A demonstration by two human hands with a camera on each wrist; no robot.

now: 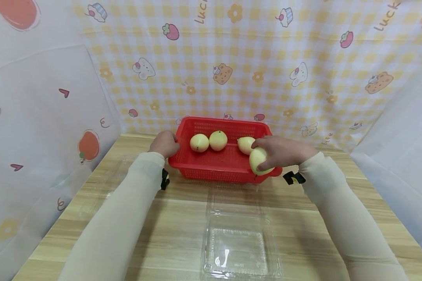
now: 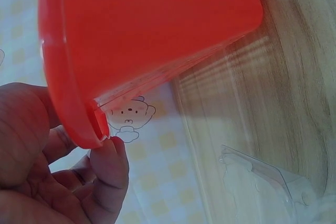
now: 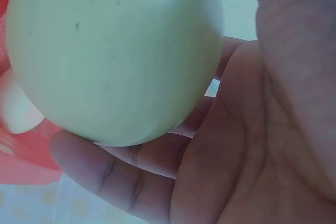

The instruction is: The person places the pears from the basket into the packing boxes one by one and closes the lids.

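Note:
A red plastic basket (image 1: pixel 218 175) stands toward the back of the table, with two pale yellow pears (image 1: pixel 199 143) side by side on its left and a third pear (image 1: pixel 245 145) on its right. My left hand (image 1: pixel 165 143) grips the basket's left rim; in the left wrist view its fingers (image 2: pixel 109 169) curl round the rim's edge. Over the basket's front right corner, my right hand (image 1: pixel 283 151) holds a pear (image 1: pixel 258 160), stem pointing down. Seen from the right wrist, this pear (image 3: pixel 113 61) lies between thumb and fingers.
In front of the basket, a clear plastic clamshell box (image 1: pixel 237 249) lies opened on the wooden table (image 1: pixel 168 230). More clear plastic (image 2: pixel 262 182) lies on the table in the left wrist view. A patterned curtain (image 1: pixel 211 50) hangs right behind the basket.

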